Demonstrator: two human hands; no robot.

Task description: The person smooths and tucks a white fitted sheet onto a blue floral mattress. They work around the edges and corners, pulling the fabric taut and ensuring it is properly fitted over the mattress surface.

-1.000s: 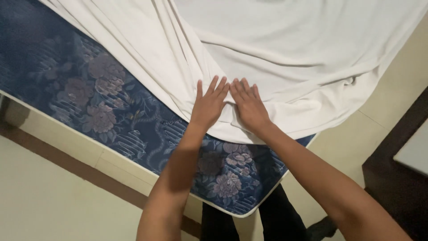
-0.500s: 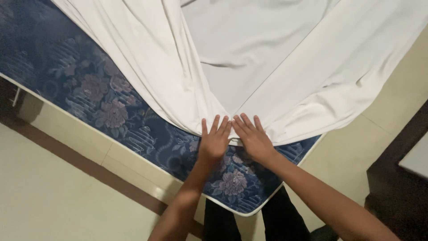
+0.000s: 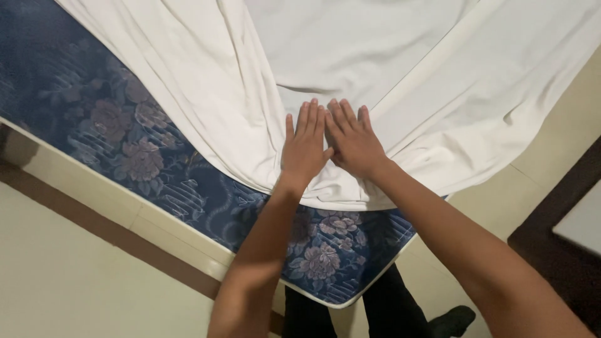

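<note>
A cream-white cotton bed sheet (image 3: 400,81) lies loosely over the corner of a dark blue mattress with a grey-pink floral pattern (image 3: 138,156), its lower edge stopping short of the corner so the patterned fabric shows below and to the left. Your left hand (image 3: 305,150) and right hand (image 3: 354,143) rest flat on the sheet side by side, touching along the forefingers, with the fingers (image 3: 311,119) stretched out straight and open, gripping nothing. Compared with a moment earlier, your hands have slid up the sheet, away from its lower edge and further onto the bed, and the cloth under and ahead of them now looks flatter, while long folds still fan out to the left and right of your wrists. By that reading, you are pressing creases outward from the corner, and the sheet is not yet tucked round it. The mattress corner (image 3: 332,294) points toward you, edged in white piping. Below it you can see your dark trouser legs (image 3: 388,313), a pale tiled floor (image 3: 75,288) with a brown strip, and a dark piece of furniture (image 3: 563,250) at right.
</note>
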